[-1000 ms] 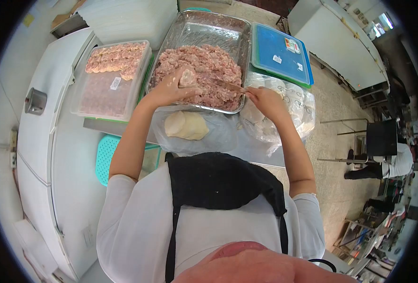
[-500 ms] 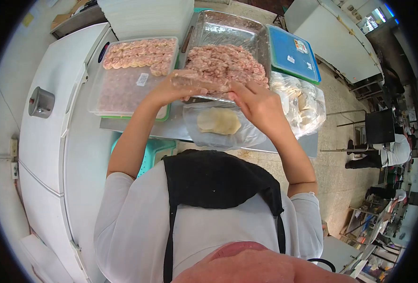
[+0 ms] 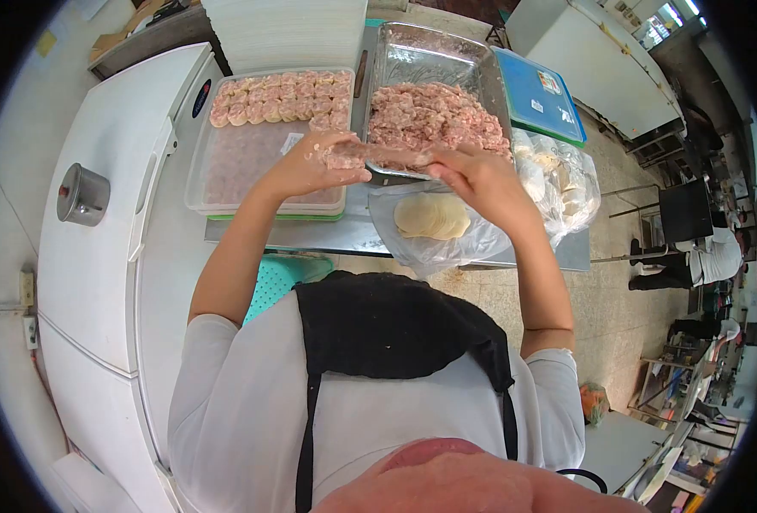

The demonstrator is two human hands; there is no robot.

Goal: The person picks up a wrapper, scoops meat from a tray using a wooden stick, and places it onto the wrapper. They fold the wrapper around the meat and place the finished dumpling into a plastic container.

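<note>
My left hand (image 3: 323, 162) is closed around a meat-filled wrapper (image 3: 347, 155), in front of the metal tray. A flat spreading tool (image 3: 400, 157) reaches to that wrapper from my right hand (image 3: 472, 177), whose fingers grip its end. Behind them, minced meat (image 3: 434, 117) fills the near part of the deep metal tray (image 3: 434, 38). Round pale wrappers (image 3: 432, 215) lie stacked on a plastic bag (image 3: 395, 244) at the table's front. Rows of filled dumplings (image 3: 284, 96) sit in a clear plastic container (image 3: 194, 184) at the left.
Bagged wrappers (image 3: 558, 184) and a blue lid (image 3: 541, 94) are right of the tray. A white fridge (image 3: 96, 256) with a metal pot (image 3: 83, 195) stands at the left. A turquoise crate (image 3: 280, 278) is under the table edge. Another person (image 3: 712, 256) is far right.
My view has turned, so the table items appear farther right. Both hands have moved out from over the meat to the tray's near edge, with the tool now at the wrapper.
</note>
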